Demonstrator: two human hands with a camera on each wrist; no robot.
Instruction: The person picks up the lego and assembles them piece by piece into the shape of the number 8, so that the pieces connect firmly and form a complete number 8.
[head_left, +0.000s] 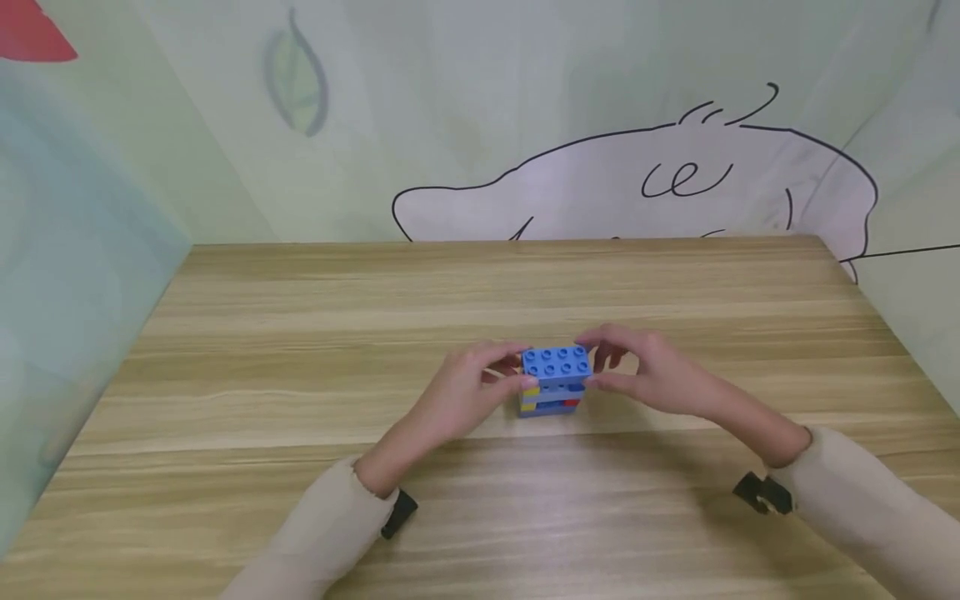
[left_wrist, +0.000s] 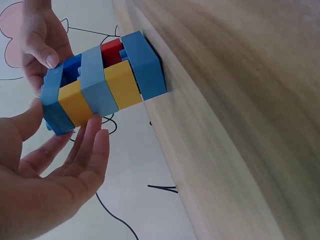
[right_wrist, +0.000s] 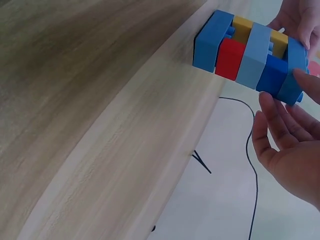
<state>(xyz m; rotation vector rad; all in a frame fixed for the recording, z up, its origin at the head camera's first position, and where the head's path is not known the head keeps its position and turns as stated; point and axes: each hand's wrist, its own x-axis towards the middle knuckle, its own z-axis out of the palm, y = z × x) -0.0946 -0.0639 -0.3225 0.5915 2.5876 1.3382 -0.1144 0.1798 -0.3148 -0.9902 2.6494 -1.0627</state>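
A small tower of toy building bricks (head_left: 551, 398) stands upright on the wooden table. Its top is a long blue brick (head_left: 557, 363) with studs showing. Beneath it are two yellow bricks (left_wrist: 123, 85) on the left side, with a light blue brick (left_wrist: 98, 80) between them. On the right side sit a dark blue brick (right_wrist: 272, 74) and a red brick (right_wrist: 230, 58). Another blue brick (right_wrist: 212, 42) forms the base. My left hand (head_left: 472, 387) pinches the top brick's left end, thumb in front and fingers behind. My right hand (head_left: 652, 371) pinches its right end likewise.
The wooden table (head_left: 300, 350) meets a wall (head_left: 480, 108) with a line drawing at its far edge. Both forearms wear light sleeves (head_left: 322, 517), each with a black strap piece (head_left: 400, 512) near the wrist.
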